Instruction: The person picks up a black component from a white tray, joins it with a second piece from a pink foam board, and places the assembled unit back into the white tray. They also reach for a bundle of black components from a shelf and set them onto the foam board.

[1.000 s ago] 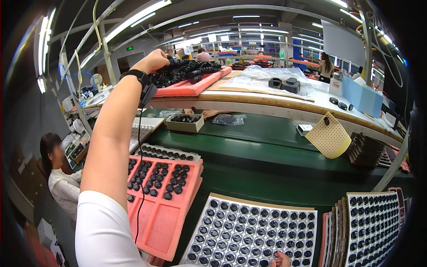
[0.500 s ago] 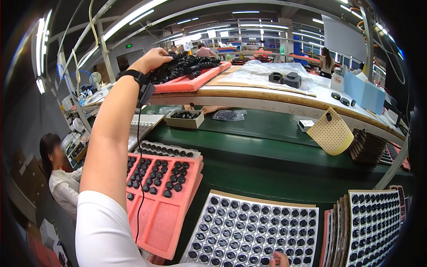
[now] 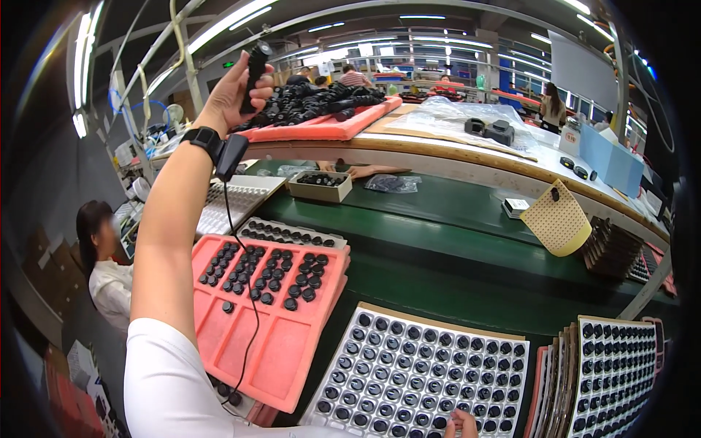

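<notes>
My left hand (image 3: 244, 87) is raised at the far left, its fingers wrapped round a black flashlight-like tube (image 3: 257, 69) that stands nearly upright with its round end on top. Just to its right, a heap of similar black tubes (image 3: 307, 104) lies on a pink foam tray (image 3: 339, 128) on the raised shelf. My right hand (image 3: 461, 423) is at the lower edge, fingers bent together beside a black round part (image 3: 439, 422) in a white blister tray (image 3: 310, 420). Whatever these fingers pinch is hidden. Rows of black round parts fill that tray.
A pink compartment tray (image 3: 285, 358) with black caps lies left on the green bench (image 3: 409, 270). Upright stacked trays (image 3: 617, 372) stand right. A small box of black parts (image 3: 321, 186) sits beneath the shelf, near another person's hand (image 3: 361, 171). A co-worker (image 3: 109, 281) sits left.
My left hand has lifted a black tube up from the heap and moved slightly left. My right hand stays at the white tray. The whole view has shifted a little.
</notes>
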A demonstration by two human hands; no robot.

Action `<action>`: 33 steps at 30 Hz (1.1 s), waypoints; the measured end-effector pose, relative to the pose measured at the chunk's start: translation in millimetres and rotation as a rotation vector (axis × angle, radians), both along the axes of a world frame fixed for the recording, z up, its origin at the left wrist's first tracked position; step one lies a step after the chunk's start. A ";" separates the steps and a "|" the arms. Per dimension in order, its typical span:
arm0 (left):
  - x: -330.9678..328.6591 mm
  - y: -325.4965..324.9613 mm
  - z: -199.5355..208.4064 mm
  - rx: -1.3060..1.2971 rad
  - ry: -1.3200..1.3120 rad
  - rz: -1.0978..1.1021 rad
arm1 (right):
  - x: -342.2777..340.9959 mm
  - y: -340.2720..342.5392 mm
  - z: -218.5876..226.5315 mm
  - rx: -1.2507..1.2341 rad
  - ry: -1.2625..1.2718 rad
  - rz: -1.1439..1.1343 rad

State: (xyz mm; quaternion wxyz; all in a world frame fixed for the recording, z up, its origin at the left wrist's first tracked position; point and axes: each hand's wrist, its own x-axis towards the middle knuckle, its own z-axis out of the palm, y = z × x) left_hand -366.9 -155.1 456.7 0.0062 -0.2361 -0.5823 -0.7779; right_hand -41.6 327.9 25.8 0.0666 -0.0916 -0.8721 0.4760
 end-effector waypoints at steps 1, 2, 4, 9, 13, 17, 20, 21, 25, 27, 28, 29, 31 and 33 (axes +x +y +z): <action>10.6 1.9 -3.9 -0.028 0.020 -0.112 | 0.8 -1.2 -0.2 0.001 0.015 0.007; 22.9 5.2 -8.8 -0.057 0.040 -0.222 | 2.3 -1.9 -0.1 0.004 0.019 0.023; 47.1 9.4 -19.9 -0.084 0.064 -0.314 | 6.7 -2.6 2.2 0.000 0.110 0.059; 105.2 19.0 -48.9 -0.190 0.109 -0.624 | 23.5 -11.9 11.2 0.043 0.203 0.091; 140.3 18.9 -73.5 -0.233 0.087 -0.660 | 28.6 -20.0 29.6 0.093 0.174 0.185; 178.8 15.2 -111.0 -0.164 0.061 -0.487 | 38.7 -32.6 34.2 0.102 0.138 0.273; 202.8 17.4 -154.7 -0.069 -0.003 -0.285 | 44.7 -45.2 34.9 0.078 0.119 0.334; 211.0 13.1 -170.6 0.021 -0.043 -0.252 | 41.3 -51.0 32.2 0.089 0.100 0.345; 243.0 6.7 -236.2 0.323 -0.204 -0.153 | 30.9 -80.6 50.1 0.063 0.265 0.532; 260.9 10.0 -263.8 0.539 -0.339 -0.081 | 21.9 -100.2 72.7 0.090 0.330 0.613; 270.6 13.3 -275.3 0.548 -0.344 -0.080 | 16.7 -110.2 83.4 0.073 0.373 0.714; 278.9 19.5 -286.2 0.574 -0.342 0.000 | 10.7 -121.1 92.7 0.054 0.417 0.813; 293.4 28.8 -301.3 0.620 -0.333 0.164 | -3.6 -150.2 106.0 -0.002 0.538 0.941; 302.3 34.5 -309.0 0.666 -0.336 0.121 | -15.2 -181.2 119.6 -0.035 0.623 1.022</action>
